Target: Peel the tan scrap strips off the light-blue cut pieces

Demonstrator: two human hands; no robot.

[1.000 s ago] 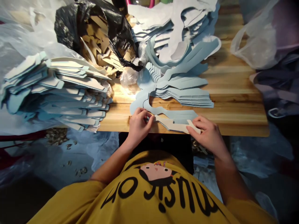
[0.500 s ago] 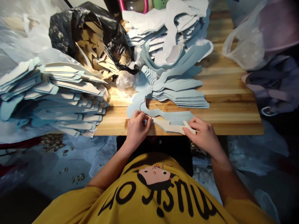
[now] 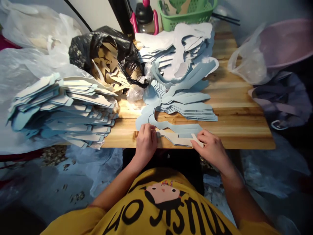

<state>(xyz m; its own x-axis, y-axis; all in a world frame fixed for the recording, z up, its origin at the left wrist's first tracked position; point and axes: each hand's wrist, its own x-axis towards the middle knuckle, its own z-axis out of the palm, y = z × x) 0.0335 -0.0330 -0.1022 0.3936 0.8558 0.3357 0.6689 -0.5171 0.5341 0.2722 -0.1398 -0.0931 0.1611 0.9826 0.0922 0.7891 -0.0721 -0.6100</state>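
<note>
A long die-cut card piece (image 3: 177, 138), pale blue on one face and cream on the other, lies along the front of the wooden table (image 3: 242, 130). My left hand (image 3: 146, 143) pinches its left end with the fingers curled. At its right end, my right hand (image 3: 211, 150) holds a narrow cream tab between fingers and thumb. Just beyond the hands, a curved pale blue card cut-out (image 3: 156, 122) lies on the wood, almost touching the held piece. A fanned stack of similar pieces (image 3: 188, 111) sits behind it.
A large fanned stack of card shapes (image 3: 61, 111) sits on plastic sheeting at the left. Behind are a black bag of tan card scraps (image 3: 105, 55), another pile (image 3: 176, 45), a green basket (image 3: 186, 13) and a bottle (image 3: 144, 19). A clear plastic bag (image 3: 251, 62) lies right.
The view has tilted upward, showing more of the table's far end, the basket and the bottle. Both hands remain on the card piece, with only slight shifts in finger position.
</note>
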